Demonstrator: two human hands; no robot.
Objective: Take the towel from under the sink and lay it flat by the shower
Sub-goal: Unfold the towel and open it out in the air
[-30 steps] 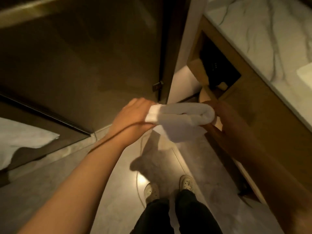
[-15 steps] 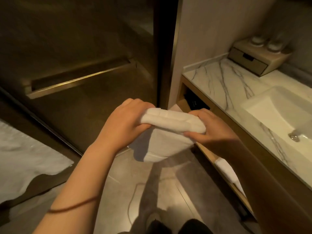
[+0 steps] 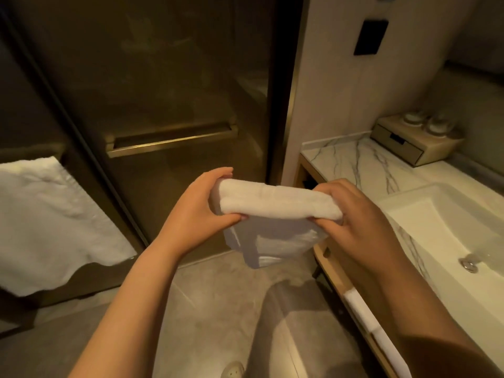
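A folded white towel is held in the air at mid-frame, in front of the dark glass shower door. My left hand grips its left end and my right hand grips its right end. A loose layer of the towel hangs down below the folded roll. The white sink is set in the marble counter at the right, with the open shelf under it beside my right forearm.
Another white towel lies at the left by the shower threshold. A brass handle bar crosses the shower door. More folded white towels sit on the lower shelf. A wooden box stands on the counter. The tiled floor lies below.
The towel has come up from low by the shelf to chest height between both hands, and its lower layer has dropped open. My view has tilted up from the floor toward the shower door and counter.
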